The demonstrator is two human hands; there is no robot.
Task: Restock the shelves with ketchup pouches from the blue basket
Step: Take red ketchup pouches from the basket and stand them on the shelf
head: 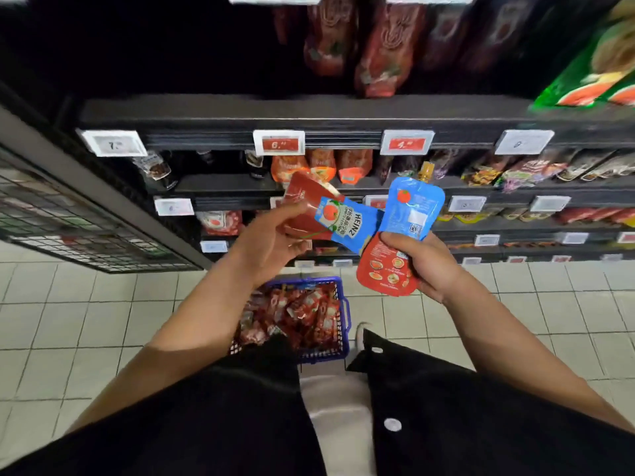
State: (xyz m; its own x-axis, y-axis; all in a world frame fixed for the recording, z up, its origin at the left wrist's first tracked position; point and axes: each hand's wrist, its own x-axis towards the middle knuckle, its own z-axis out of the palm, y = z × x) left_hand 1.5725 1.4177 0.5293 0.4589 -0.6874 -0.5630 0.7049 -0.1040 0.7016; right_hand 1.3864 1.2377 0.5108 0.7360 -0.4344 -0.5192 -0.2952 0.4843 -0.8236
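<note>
Head view shows my left hand (271, 245) holding one pouch (330, 214) sideways, fingers curled round its red end, and my right hand (424, 266) gripping a second pouch (402, 235) upright by its lower half, cap up. Their edges overlap between the hands. Below, the basket (343, 317) sits on the floor, well stocked. Ahead are the shelves (343, 115). My worry: each slick pouch is held by one end only, so reaching up could let one slide out.
</note>
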